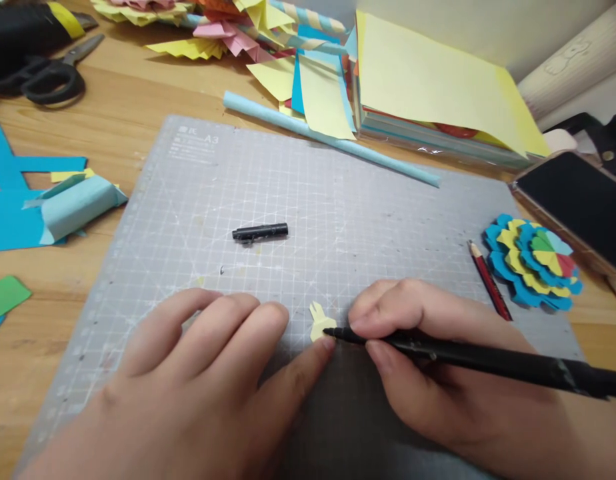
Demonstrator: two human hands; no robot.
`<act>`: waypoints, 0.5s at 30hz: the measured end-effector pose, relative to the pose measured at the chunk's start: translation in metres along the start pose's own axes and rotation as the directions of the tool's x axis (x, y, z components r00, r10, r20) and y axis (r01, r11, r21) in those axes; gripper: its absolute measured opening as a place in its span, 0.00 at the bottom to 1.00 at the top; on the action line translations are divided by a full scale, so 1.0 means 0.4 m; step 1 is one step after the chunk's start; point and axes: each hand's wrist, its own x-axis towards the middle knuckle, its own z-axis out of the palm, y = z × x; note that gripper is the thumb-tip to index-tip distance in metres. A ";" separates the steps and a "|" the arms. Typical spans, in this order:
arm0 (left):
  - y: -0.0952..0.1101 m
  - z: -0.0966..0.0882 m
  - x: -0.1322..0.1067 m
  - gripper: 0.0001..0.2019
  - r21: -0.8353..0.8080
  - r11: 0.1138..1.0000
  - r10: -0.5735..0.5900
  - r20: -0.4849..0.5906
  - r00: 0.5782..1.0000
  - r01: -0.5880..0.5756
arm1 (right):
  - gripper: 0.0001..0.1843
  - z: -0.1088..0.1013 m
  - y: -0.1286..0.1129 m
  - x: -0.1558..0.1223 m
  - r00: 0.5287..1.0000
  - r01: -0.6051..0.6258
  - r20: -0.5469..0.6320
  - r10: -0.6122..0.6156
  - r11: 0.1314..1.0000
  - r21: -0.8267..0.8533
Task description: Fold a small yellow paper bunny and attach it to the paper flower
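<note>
A small pale-yellow paper cutout (317, 325), with two narrow prongs at its top like a bunny's ears, lies on the grey cutting mat (388, 213). My left hand (208, 360) rests on the mat with its fingers loosely bent, and the thumb tip presses the cutout's lower edge. In my right hand (423, 347) is a black marker pen (468, 357), gripped between thumb and fingers, its tip touching the cutout. The black pen cap (260, 231) lies apart, higher on the mat.
At the right are a layered paper flower (533, 263), a red pencil (489, 280) and a phone (583, 200). Behind the mat lie a pale-blue paper tube (333, 139) and a paper stack (438, 87). Scissors (58, 73) and blue paper scraps (13, 220) sit at left.
</note>
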 end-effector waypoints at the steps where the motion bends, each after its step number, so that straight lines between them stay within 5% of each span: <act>1: 0.000 0.001 -0.002 0.16 0.000 1.000 -0.003 -0.001 1.000 0.003 | 0.10 0.000 0.001 0.000 1.000 0.002 -0.002 -0.002 1.000 0.001; 15: -0.002 0.007 -0.008 0.15 0.009 1.000 0.011 -0.016 1.000 -0.010 | 0.10 -0.001 0.008 -0.001 0.999 0.026 0.020 -0.025 0.999 -0.036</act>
